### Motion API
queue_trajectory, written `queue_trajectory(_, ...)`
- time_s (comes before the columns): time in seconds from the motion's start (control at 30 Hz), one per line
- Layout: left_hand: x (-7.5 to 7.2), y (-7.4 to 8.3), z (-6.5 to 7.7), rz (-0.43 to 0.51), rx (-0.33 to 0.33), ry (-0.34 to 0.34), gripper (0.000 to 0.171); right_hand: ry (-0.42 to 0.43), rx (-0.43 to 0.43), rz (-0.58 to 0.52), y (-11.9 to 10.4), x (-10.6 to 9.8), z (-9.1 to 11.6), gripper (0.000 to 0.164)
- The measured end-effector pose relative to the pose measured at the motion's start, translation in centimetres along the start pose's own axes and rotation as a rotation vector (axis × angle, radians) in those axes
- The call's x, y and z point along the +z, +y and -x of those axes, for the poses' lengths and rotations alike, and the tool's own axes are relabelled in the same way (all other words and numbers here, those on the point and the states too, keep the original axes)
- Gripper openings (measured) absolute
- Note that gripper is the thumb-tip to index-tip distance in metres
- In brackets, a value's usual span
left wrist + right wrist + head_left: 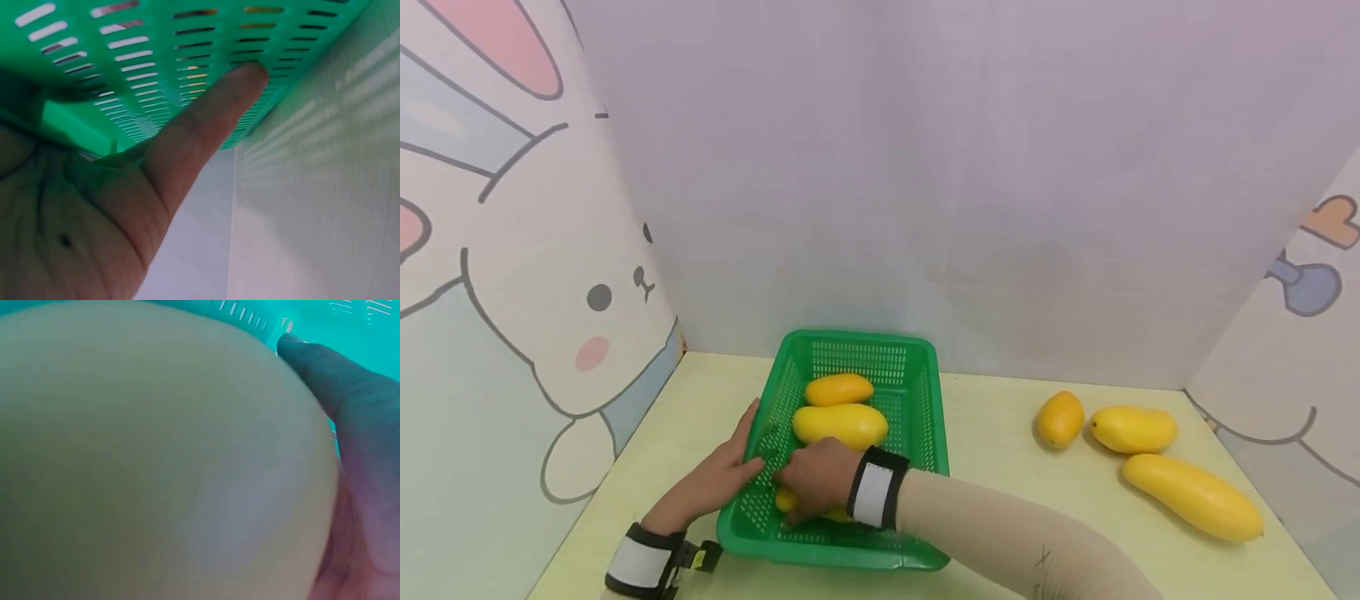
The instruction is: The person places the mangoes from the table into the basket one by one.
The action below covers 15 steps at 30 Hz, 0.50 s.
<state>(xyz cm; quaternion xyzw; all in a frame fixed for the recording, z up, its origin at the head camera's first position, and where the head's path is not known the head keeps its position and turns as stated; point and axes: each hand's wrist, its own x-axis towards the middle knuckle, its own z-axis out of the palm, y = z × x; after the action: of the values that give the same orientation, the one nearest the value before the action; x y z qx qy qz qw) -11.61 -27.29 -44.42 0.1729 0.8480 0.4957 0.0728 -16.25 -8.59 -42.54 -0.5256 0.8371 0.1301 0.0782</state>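
A green plastic basket (835, 552) stands in front of me, an orange mango (839, 389) and a plump yellow papaya (850, 427) lying crosswise in its far half. My left hand (718, 477) grips its left rim, one finger (200, 134) stretched along the slotted outer wall. Down in the near half, my right hand (822, 477) holds another yellow papaya (175, 450), mostly hidden under the palm in the head view. The right wrist view has this papaya filling most of the picture, with the thumb (331, 375) along its side.
On the pale yellow table (1000, 467), right of the basket, lie an orange mango (1061, 419), a short yellow papaya (1135, 429) and a long yellow papaya (1195, 497). A plain curtain (940, 183) hangs behind. Cartoon-printed panels (542, 275) flank both sides.
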Motion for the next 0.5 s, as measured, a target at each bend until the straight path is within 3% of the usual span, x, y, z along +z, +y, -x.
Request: queue_trajectory(0.5, -0.05, 0.32, 0.07, 0.007, -0.006, 0.0, 0.075, 0.076, -0.039, 0.013, 0.64, 0.26, 0.56, 0.058)
